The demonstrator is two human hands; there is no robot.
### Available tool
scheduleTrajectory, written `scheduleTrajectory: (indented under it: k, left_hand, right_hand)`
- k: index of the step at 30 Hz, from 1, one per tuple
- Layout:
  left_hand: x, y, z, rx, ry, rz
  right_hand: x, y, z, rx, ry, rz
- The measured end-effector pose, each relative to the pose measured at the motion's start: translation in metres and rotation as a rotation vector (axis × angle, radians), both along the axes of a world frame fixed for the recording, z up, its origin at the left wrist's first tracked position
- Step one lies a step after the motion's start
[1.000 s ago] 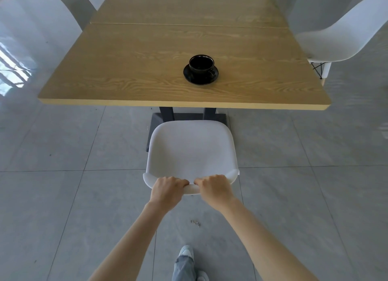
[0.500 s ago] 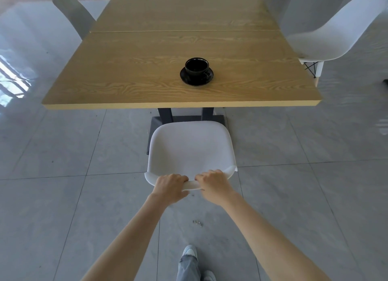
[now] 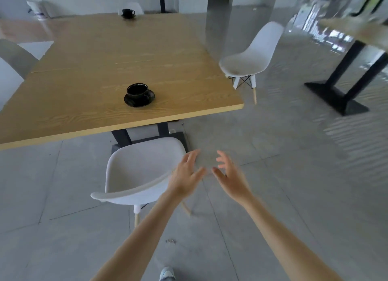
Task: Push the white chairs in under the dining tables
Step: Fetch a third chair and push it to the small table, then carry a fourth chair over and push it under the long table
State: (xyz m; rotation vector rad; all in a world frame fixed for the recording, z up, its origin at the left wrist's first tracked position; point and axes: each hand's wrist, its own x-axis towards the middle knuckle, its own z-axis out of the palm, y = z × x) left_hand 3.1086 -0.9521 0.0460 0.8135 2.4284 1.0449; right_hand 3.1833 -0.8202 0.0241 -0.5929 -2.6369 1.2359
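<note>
A white chair (image 3: 138, 169) stands at the near edge of the wooden dining table (image 3: 100, 71), its seat front close to the table's black base. My left hand (image 3: 185, 175) hovers with spread fingers over the chair's right back corner and holds nothing. To its right, my right hand (image 3: 230, 175) is open in the air over the floor. A second white chair (image 3: 252, 56) stands pulled out by the table's right side, facing left.
A black cup on a saucer (image 3: 139, 95) sits near the table's front edge, another cup (image 3: 128, 13) at the far end. A grey chair back (image 3: 14, 58) is at the left. Another table's black base (image 3: 336, 96) stands at right. My shoe (image 3: 167, 274) is below.
Both hands have let go of the chair's backrest and opened, moving right. My view has swung to the right, bringing the second white chair and another table into view.
</note>
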Motion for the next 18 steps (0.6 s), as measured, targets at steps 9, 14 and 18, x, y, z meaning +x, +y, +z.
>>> scheduleTrajectory:
  k: [9,14,18]
  left_hand:
    - [0.030,0.136,0.026,0.108,-0.166,-0.138]
    - [0.016,0.213,0.014,0.091,-0.159,-0.199]
    - [-0.024,0.286,0.009,0.063,-0.097,-0.214]
  right_hand:
    - [0.059,0.107,0.044,0.028,0.180,-0.298]
    - [0.053,0.176,0.048,0.059,0.242,-0.373]
    - [0.027,0.253,0.050,0.035,0.264,-0.429]
